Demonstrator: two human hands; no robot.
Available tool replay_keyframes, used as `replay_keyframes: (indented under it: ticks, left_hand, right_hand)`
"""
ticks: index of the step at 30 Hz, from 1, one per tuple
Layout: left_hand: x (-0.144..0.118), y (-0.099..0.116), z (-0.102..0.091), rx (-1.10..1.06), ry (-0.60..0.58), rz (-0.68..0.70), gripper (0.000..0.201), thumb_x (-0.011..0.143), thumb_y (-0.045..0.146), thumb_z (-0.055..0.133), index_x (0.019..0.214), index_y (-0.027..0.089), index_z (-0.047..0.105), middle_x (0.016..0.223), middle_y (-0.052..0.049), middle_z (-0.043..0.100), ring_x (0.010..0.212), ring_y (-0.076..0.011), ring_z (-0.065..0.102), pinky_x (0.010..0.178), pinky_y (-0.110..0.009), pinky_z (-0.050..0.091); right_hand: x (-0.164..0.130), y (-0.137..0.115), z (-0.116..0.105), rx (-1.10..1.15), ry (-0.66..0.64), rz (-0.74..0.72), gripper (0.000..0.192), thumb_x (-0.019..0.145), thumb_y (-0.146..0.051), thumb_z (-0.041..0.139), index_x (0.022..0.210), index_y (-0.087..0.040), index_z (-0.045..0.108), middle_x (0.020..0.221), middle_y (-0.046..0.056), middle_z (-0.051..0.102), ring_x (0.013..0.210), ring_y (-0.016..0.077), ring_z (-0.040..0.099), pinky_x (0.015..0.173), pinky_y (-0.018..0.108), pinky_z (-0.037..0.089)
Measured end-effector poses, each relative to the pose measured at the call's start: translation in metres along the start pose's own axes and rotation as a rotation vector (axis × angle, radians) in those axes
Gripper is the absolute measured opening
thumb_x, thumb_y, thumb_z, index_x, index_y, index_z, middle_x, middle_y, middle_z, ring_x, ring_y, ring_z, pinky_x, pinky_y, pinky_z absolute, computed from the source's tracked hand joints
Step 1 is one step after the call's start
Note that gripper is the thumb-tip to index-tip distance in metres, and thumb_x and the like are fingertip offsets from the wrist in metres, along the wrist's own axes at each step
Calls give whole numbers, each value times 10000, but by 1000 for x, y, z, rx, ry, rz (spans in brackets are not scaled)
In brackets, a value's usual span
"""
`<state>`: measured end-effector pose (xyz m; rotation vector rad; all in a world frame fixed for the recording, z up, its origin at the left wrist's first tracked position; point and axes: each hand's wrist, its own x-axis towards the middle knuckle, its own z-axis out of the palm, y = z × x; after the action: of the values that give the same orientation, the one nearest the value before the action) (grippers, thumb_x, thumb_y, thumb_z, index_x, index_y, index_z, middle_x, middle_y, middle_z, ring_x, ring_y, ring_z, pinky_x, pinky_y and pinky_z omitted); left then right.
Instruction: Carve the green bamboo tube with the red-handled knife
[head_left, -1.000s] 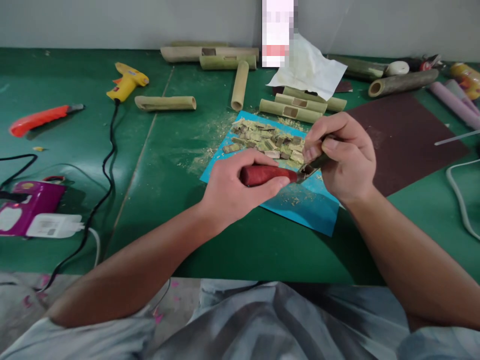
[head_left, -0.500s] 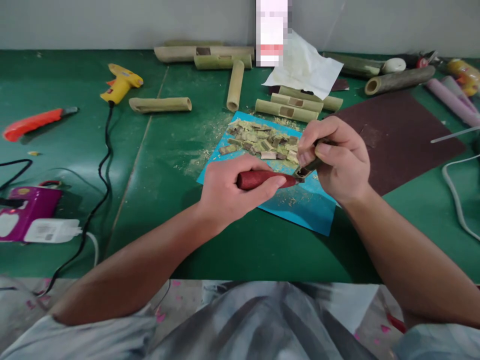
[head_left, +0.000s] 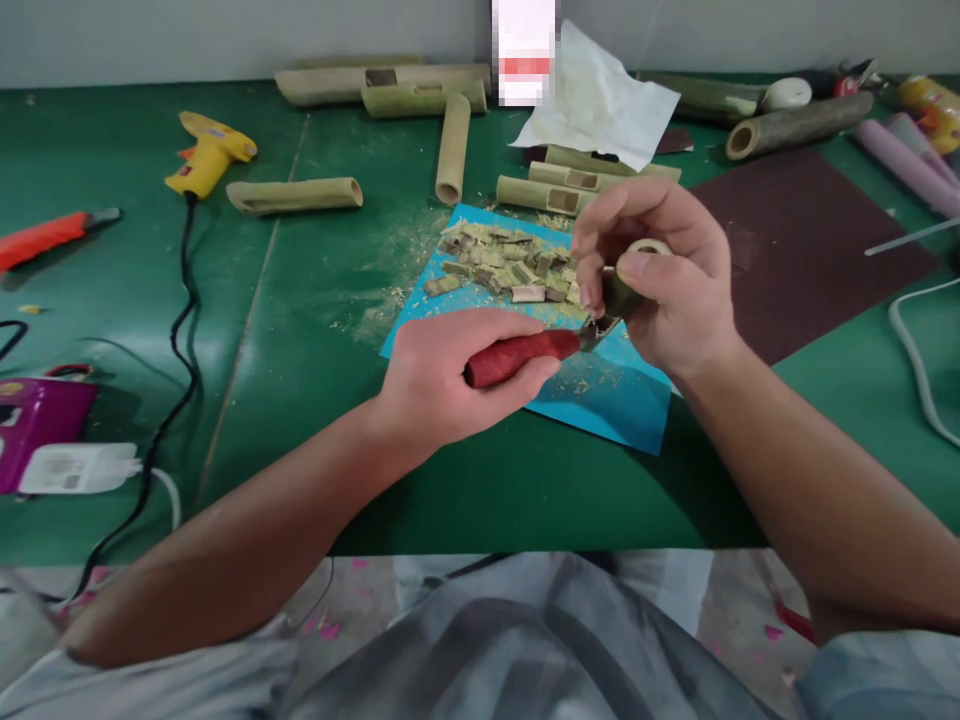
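My left hand is closed around the red wooden handle of a carving knife. Its short metal blade points right and meets the notch in a bamboo tube. That tube is gripped between the thumb and fingers of my right hand, its round open end tilted up toward me. The exact tip of the blade is hidden at the notch. Beneath both hands lies a blue sheet, with a heap of bamboo chips and shavings on its far part.
Several cut bamboo tubes lie toward the back, beside a white paper. A yellow glue gun, an orange utility knife and a purple power strip are on the left. Dark brown sandpaper spreads at right.
My right hand has tipped the bamboo tube so its open end now faces up. The knife's handle has tilted, its blade end rising. The whole view has shifted slightly.
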<state>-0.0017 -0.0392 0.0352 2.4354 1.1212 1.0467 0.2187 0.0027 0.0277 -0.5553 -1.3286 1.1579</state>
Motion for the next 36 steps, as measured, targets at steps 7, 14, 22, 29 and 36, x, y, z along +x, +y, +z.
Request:
replay_keyframes:
  ticks: [7,14,22,29,36]
  left_hand:
    - [7,3,-8,-53,-148,-30,183,954,362,725,1070,263,826,871,22,836,706,-132,751,656,-219,536]
    - [3,3,-2,-107,-196,-11,278,992,355,710,1222,221,791,1058,-42,855,891,-176,805,802,-258,601]
    - [-10,6,14,-171,-125,-27,303,1002,335,715,1271,200,747,1074,-68,840,904,-190,796,854,-310,636]
    - [-16,6,22,-236,-29,-85,290,991,339,729,1252,220,775,1053,-57,845,886,-196,794,809,-319,657]
    - [-8,-1,15,-339,-40,-338,294,1031,381,644,1182,189,808,696,13,767,515,-114,655,502,-235,542]
  right_hand:
    - [2,-1,7,5,-13,26,92,915,-330,724,852,-264,731,497,-78,451,413,109,369,445,277,386]
    - [5,-1,17,76,95,39,97,853,-222,710,771,-271,694,506,-73,365,422,114,287,416,297,289]
    - [3,0,23,-31,249,56,129,873,-307,710,789,-317,613,565,-66,356,474,155,291,476,338,309]
    - [5,7,23,-34,335,-19,88,860,-300,688,809,-301,617,553,-70,374,467,140,262,459,345,292]
    - [3,6,18,-72,283,19,203,909,-431,725,826,-301,593,556,-69,327,468,137,251,474,340,308]
